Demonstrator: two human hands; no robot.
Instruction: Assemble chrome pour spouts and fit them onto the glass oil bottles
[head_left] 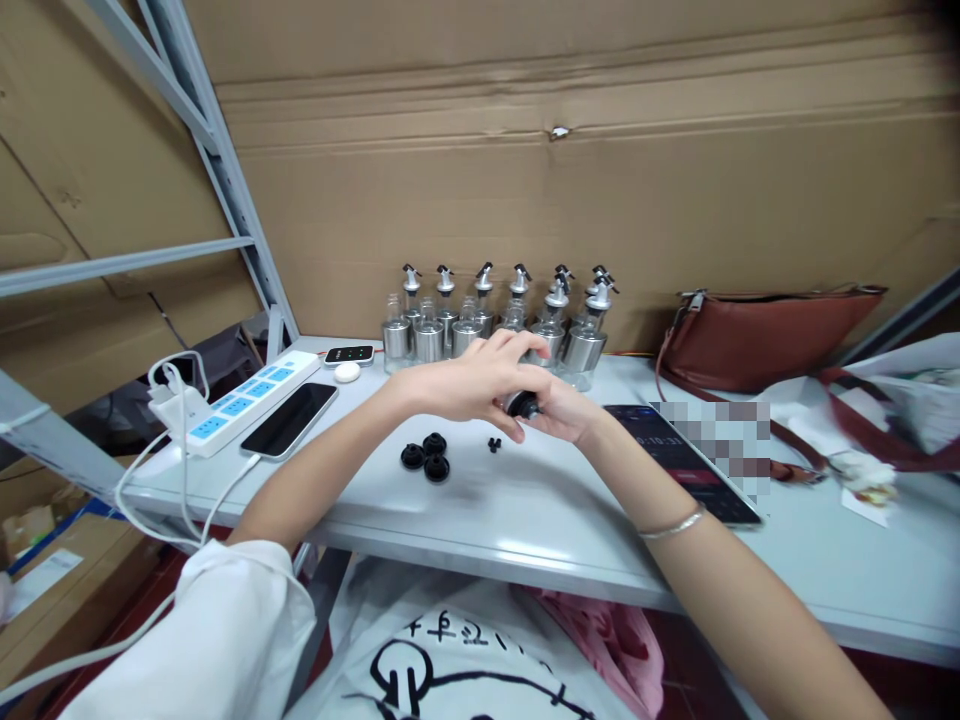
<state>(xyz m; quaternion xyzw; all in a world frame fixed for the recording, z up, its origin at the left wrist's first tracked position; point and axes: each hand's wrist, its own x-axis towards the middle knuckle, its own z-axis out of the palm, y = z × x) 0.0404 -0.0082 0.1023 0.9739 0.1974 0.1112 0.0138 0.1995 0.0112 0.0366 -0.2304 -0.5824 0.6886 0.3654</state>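
Observation:
Over the middle of the table my left hand (480, 380) and my right hand (566, 405) meet, fingers curled around the same small piece. Only its black, round, stepped end shows: a bottle stopper (523, 404), tilted toward me. The rest of it lies hidden behind my fingers. Three loose black stoppers (435, 467) sit grouped on the table to the left, below my left forearm. Several tiny black parts (495, 444) lie just under my hands. Behind them stand glass bottles with metal sleeves (429, 340); some have silver pourer tops with black flip caps (521, 275), others have bare necks.
At left on the white table (480, 520) are a power strip (255, 395), a phone (291, 420), a small black-faced device (349, 355) and a white disc (346, 372). A tablet (690, 465) and brown bag (765, 335) lie right. Cardboard (480, 190) stands behind.

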